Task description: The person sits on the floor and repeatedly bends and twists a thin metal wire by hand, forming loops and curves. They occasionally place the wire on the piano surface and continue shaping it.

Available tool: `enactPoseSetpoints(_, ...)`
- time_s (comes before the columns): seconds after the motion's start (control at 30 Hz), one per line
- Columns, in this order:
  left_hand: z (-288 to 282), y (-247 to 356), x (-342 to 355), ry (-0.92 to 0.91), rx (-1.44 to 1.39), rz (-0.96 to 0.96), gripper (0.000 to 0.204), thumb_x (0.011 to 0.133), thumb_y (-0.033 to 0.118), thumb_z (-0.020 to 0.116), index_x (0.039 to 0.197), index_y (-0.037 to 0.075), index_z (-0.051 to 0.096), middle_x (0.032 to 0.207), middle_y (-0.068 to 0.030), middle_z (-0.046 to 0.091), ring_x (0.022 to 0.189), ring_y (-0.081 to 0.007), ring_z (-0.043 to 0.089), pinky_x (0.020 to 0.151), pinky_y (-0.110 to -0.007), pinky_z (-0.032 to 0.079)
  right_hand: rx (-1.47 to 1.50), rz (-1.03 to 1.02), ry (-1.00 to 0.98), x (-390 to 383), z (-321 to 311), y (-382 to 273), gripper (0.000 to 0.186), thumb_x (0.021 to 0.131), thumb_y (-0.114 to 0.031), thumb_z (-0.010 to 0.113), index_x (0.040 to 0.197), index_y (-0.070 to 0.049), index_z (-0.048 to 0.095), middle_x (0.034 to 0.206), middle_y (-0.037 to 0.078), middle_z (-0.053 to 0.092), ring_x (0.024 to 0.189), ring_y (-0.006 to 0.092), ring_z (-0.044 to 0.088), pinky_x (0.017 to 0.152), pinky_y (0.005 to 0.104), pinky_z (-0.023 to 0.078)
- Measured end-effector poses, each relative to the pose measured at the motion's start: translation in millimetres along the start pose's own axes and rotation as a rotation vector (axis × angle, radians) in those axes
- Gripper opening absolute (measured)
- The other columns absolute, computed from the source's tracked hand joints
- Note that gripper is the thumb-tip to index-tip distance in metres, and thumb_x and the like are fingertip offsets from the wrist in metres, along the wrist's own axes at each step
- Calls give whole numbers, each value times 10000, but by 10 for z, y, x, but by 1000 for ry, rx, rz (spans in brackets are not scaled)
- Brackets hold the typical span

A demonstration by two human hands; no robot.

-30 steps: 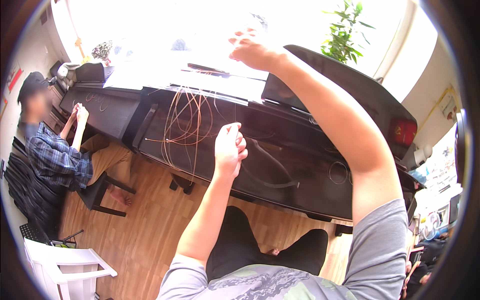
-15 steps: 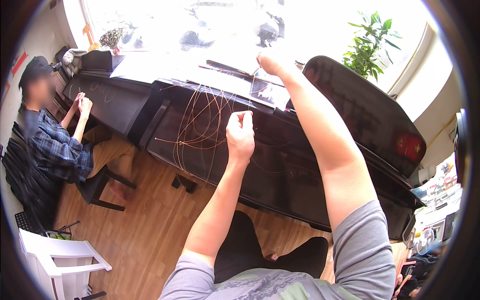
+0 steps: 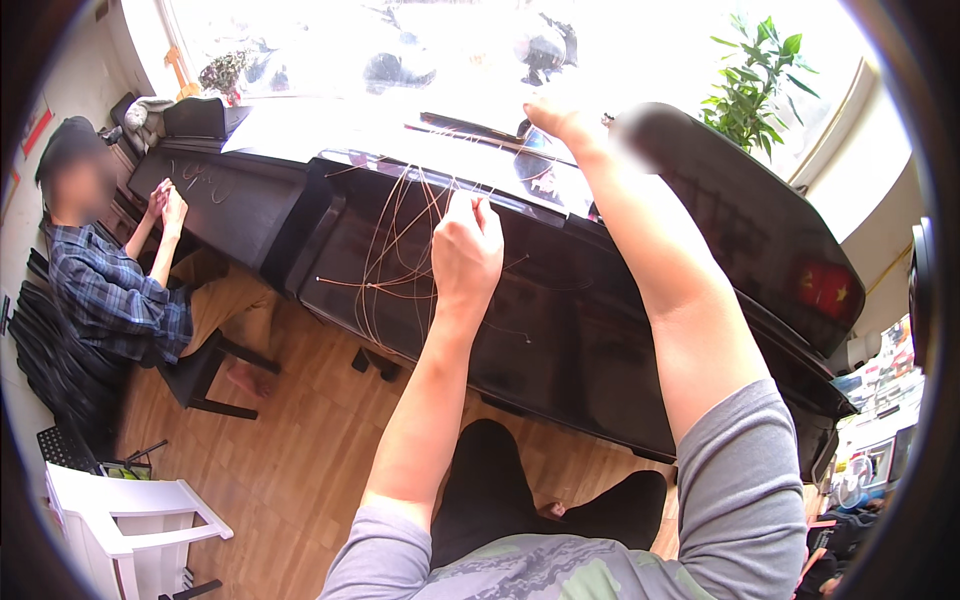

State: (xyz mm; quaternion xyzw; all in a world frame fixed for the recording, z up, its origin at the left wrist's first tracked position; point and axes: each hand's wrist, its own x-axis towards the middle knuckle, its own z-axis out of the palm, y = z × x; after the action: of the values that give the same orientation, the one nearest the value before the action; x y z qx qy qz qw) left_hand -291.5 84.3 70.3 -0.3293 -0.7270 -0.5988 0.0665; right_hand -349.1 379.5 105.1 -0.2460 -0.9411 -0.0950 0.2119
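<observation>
My left hand (image 3: 467, 245) is closed in a pinch on a thin wire, just below the bright ledge (image 3: 540, 200) of a long, glossy black piano-like surface (image 3: 580, 350). Several thin copper-coloured wires (image 3: 378, 290) hang in loose tangled loops to the left of that hand, over the black front. My right hand (image 3: 555, 125) is stretched up to the back of the ledge with curled fingers; glare washes out its fingertips, so what they hold is unclear. A black lid (image 3: 750, 240) with a red patch stands right of my right arm.
A co-worker (image 3: 110, 290) sits at the left on a black stool (image 3: 215, 375), hands (image 3: 168, 205) together over another black surface (image 3: 230, 200). A leafy plant (image 3: 755, 90) stands by the bright window. A white slatted object (image 3: 100, 500) is at the lower left, on the wooden floor (image 3: 280, 440).
My left hand has moved up toward the ledge. My right hand has come lower and further right than a second ago, and the view has shifted slightly.
</observation>
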Motion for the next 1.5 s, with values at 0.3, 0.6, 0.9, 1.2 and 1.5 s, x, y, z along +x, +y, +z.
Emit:
enactPoseSetpoints(0.3,-74,-171,132,47,201,33,152,908,120,550,825,-8,556,679,-174,626,635,-352,637,579,-403,497,184,-163,353,-168,-243,-457,170,806,-189,584,835,-169,750,890,68,709,902,251,671,734,442,525)
enactPoseSetpoints(0.6,-90,72,-34,-65,193,-28,240,914,177,557,1058,-15,573,733,-192,657,714,-364,664,631,-422,534,109,-19,255,-112,-229,-324,197,831,-165,565,953,-139,716,802,109,687,794,269,662,681,415,515)
enactPoseSetpoints(0.9,-382,116,-442,28,136,289,228,875,149,615,1047,-2,622,929,-156,646,834,-277,630,689,-368,506,313,-384,194,-1450,-1260,-1100,252,841,-97,580,1066,5,629,731,186,628,657,317,619,606,406,494)
enactPoseSetpoints(1.2,-184,518,-1636,-308,-228,280,72,795,27,679,865,34,661,786,-84,643,749,-242,611,685,-338,486,575,-96,119,-4304,-2055,-658,193,774,-100,701,962,-64,680,817,87,660,747,261,632,700,366,495)
enactPoseSetpoints(1.5,1010,1031,-2522,-692,-247,568,133,761,79,709,876,44,653,829,-90,621,779,-282,604,698,-364,484,192,447,195,-5649,-1707,506,209,830,-157,641,1033,-111,634,902,64,592,884,265,584,749,397,445)
